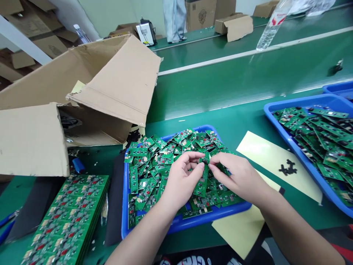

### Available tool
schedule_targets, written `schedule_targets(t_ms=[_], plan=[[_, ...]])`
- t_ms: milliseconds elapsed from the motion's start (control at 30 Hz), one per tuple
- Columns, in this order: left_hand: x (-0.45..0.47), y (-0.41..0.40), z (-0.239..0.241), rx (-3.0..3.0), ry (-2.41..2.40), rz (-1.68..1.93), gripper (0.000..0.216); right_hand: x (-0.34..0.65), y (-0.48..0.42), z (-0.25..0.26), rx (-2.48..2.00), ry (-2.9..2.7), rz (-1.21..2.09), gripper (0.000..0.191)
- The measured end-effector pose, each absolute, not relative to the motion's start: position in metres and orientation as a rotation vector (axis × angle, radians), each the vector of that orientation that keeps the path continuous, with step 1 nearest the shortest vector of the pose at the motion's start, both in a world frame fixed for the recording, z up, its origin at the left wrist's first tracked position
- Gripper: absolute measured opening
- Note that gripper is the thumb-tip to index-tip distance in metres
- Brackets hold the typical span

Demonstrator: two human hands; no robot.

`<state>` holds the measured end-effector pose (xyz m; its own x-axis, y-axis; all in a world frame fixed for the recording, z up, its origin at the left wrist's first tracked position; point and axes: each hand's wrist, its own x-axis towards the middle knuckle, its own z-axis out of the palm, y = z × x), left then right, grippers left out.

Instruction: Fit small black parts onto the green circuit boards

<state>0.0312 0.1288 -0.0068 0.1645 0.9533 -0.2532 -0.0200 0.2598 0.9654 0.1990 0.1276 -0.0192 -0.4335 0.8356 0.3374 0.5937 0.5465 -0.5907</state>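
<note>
Both hands meet over a blue tray (125,191) heaped with several small green circuit boards (154,162). My left hand (180,180) and my right hand (238,176) pinch the same small strip of green circuit boards (202,180) between thumbs and fingertips, holding it just above the pile. The fingers of both hands are curled closed on the strip's upper end.
A stack of uncut green board panels (68,217) lies at the lower left. An open cardboard box (82,95) lies tipped behind it. A second blue tray (298,147) of boards is at right, with yellow sheets (270,158) between. A plastic bottle (271,25) stands beyond.
</note>
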Motion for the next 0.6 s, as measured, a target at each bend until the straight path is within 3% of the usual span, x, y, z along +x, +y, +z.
schedule_targets(t_ms=[600], plan=[[0.0313, 0.1238, -0.0091, 1.191, 1.177, 1.011, 0.023, 0.2017, 0.1269, -0.0199, -1.197, -2.116, 0.521, 0.014]])
